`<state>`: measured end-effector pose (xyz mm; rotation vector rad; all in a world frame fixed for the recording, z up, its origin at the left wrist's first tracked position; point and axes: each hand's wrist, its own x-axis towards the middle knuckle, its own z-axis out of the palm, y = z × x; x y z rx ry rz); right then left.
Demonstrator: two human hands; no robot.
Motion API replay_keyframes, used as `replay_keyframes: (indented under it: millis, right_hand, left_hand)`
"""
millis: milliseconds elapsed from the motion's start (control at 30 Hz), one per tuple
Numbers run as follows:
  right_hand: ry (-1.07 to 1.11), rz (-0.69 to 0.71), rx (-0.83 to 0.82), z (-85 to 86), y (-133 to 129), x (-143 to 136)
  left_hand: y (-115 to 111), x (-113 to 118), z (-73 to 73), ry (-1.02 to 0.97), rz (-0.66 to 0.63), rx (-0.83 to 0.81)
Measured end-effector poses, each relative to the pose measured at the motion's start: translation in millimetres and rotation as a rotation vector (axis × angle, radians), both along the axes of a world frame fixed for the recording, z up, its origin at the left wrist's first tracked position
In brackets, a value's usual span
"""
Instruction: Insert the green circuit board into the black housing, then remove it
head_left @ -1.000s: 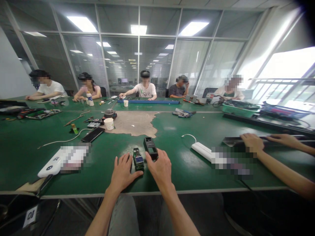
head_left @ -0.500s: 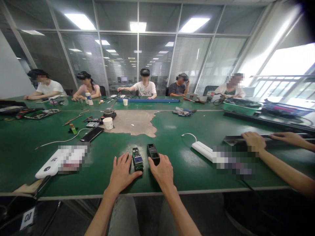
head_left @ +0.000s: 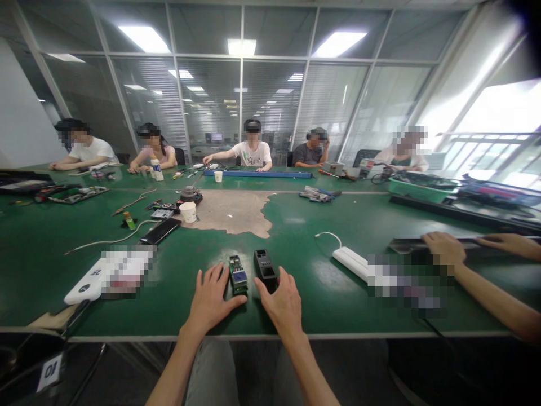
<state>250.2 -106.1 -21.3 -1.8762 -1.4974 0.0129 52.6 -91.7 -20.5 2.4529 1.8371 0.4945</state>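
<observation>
A small green circuit board stack with a little screen [head_left: 239, 276] lies on the green table. My left hand [head_left: 211, 296] rests flat beside it, fingers spread and the thumb near its lower end. To its right is a narrow black plastic housing [head_left: 264, 264] with cutouts in its face. My right hand [head_left: 284, 307] is at the near end of the housing, thumb on one side and fingers on the other, spread apart. Whether the right fingertips touch the housing I cannot tell.
A white power strip [head_left: 353, 262] lies to the right, near a co-worker's hands [head_left: 446, 251] on a dark metal strip. At left are a white power bank [head_left: 87, 282], a black phone [head_left: 160, 231] and a paper cup [head_left: 188, 212]. Several people sit across the table.
My right hand's thumb and fingers have spread wider around the near end of the black housing. My left hand stays beside the board. The view has shifted slightly.
</observation>
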Motion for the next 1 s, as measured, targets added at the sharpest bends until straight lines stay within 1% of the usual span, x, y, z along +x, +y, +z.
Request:
replay_keyframes:
  millis: [100, 267, 400, 500, 600, 700, 767, 867, 1000]
  right_hand:
    - [-0.009, -0.010, -0.023, 3.5, 2, -1]
    - [0.007, 0.024, -0.036, 6.7, 3, -2]
    - [0.061, 0.072, 0.038, 9.7, 1, -1]
    - [0.132, 0.146, 0.128, 21.0, -1, -3]
    - [0.188, 0.190, 0.207, 36.6, -2, -13]
    - [0.176, 0.228, 0.207, 46.8, -3, -28]
    - [0.155, 0.234, 0.179, 48.4, -4, -38]
    - [0.125, 0.216, 0.135, 46.6, -4, -50]
    - [0.102, 0.188, 0.103, 45.9, -5, -58]
  left_hand:
    - [-1, 0, 0.8, 0.001, 0.002, 0.004]
    - [-1, -1, 0.8, 0.005, -0.005, 0.008]
    - [-1, -1, 0.7, 0.008, -0.003, 0.018]
    - [-2, 0, 0.7, 0.009, -0.003, 0.025]
    - [-3, 0, 0.5, 0.008, -0.006, 0.030]
    - [-4, 0, 0.2, 0.006, -0.001, 0.035]
    - [-4, -1, 0.3, 0.003, 0.001, 0.040]
    - [-6, -1, 1.0, 0.002, -0.007, 0.039]
    - [-7, -2, 2.4, -0.004, -0.016, 0.038]
